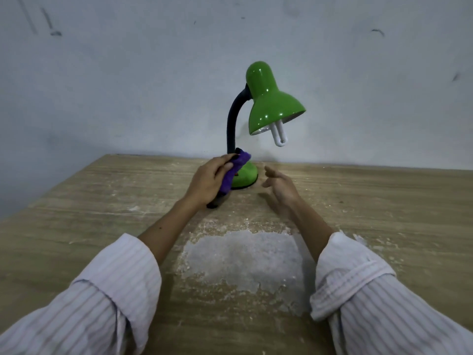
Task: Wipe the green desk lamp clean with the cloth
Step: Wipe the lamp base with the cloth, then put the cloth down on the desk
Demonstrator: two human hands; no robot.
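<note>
The green desk lamp (271, 98) stands at the table's far edge against the wall, with a black bendy neck, a round green base (247, 174) and a white bulb poking out of the shade. My left hand (208, 179) grips a purple cloth (234, 170) and presses it on the left side of the base, near the foot of the neck. Part of the base is hidden behind the cloth and hand. My right hand (280, 187) hovers just right of the base, fingers spread, holding nothing and not touching the lamp.
The wooden table (102, 226) has a large worn whitish patch (243, 254) in front of me. A scuffed pale wall (128, 73) rises right behind the lamp. The table's left edge slants away at the left.
</note>
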